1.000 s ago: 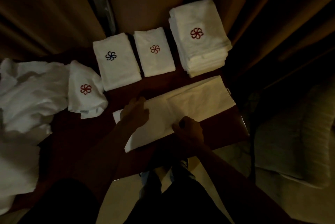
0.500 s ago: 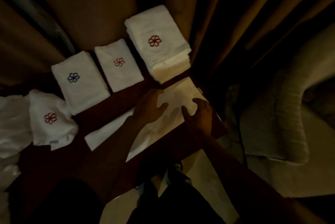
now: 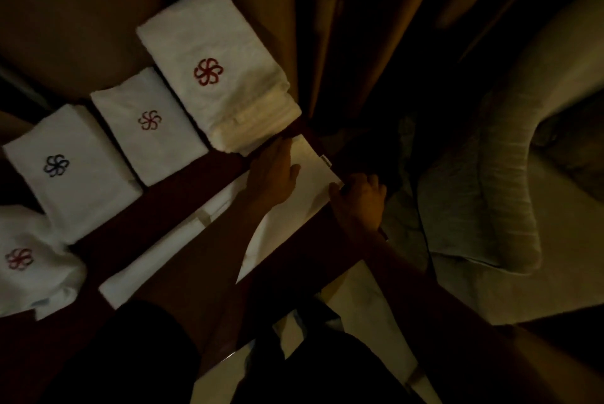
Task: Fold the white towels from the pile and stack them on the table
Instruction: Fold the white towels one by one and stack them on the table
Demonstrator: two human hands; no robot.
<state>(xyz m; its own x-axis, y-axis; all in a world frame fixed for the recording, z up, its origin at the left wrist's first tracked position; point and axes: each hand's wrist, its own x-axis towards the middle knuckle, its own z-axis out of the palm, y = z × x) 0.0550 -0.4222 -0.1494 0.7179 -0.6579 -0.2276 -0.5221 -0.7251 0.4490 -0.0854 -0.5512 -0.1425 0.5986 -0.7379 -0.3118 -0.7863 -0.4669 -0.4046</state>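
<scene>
Now the towel (image 3: 163,250) lies along the table (image 3: 202,180); left hand (image 3: 274,175) presses its end flat, fingers straight, stack (image 3: 222,77) just beyond the tips; right hand (image 3: 359,204) curls round the corner; a hasty lift could skew the fold or bump the stack.

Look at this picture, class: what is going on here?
A person is folding a long white towel on the dark table. The left hand presses flat on its far end while the right hand pinches the corner at the table's edge. A tall stack of folded towels sits just behind.
</scene>
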